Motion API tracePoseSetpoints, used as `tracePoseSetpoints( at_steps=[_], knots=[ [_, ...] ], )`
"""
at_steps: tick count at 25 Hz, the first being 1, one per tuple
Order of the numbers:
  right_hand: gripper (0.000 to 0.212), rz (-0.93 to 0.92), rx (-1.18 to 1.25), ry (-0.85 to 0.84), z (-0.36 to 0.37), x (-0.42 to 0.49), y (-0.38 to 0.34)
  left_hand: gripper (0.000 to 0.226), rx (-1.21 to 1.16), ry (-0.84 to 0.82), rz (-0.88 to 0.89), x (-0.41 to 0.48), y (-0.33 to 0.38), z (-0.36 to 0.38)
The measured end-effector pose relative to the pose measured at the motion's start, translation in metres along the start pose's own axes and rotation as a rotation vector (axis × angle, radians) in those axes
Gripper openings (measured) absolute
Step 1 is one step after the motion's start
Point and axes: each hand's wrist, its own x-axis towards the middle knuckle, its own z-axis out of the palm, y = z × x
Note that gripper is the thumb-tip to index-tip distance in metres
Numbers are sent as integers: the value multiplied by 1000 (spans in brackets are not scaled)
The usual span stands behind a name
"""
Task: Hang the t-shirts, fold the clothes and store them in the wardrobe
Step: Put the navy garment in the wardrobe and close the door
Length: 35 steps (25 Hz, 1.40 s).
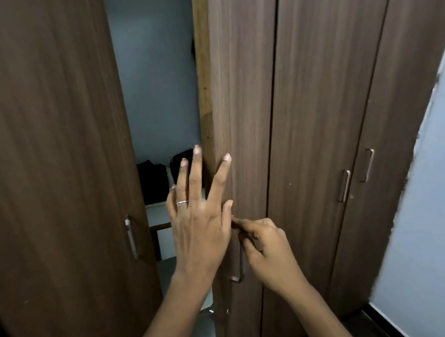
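Note:
A dark brown wooden wardrobe fills the view. Its left door (47,159) stands swung open and the door beside it (240,111) is nearly closed, leaving a narrow gap. My left hand (199,220) lies flat with spread fingers against the edge of that door. My right hand (265,246) has its fingers curled round the top of the door's metal handle (239,272). Through the gap, dark folded clothes (158,172) lie on a shelf.
Two more closed wardrobe doors (327,102) with metal handles (344,185) stand to the right. A pale wall (433,201) closes the right side. The open left door carries its own handle (131,237). Dark floor shows at the bottom right.

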Motion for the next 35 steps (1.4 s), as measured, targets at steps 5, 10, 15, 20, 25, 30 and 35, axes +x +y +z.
tracePoseSetpoints(
  at_steps=[5,10,15,20,25,30,35],
  knots=[
    [59,-39,-107,-115,66,40,-10,103,261,18,-38,11,-67,7],
    [65,-44,-118,-142,117,84,-19,109,409,-71,-70,29,-116,39],
    [60,-21,-171,-134,146,113,-28,105,461,-70,-55,50,-151,64],
    [54,12,-235,-131,166,135,-42,105,468,-90,-15,68,-179,79],
    [54,44,-252,-113,178,155,-49,109,506,-82,30,84,-205,94],
    [41,104,-243,-48,189,163,-50,109,543,-68,77,90,-217,104],
    [40,156,-203,69,200,167,-58,106,533,-63,110,93,-226,107]
  ],
)
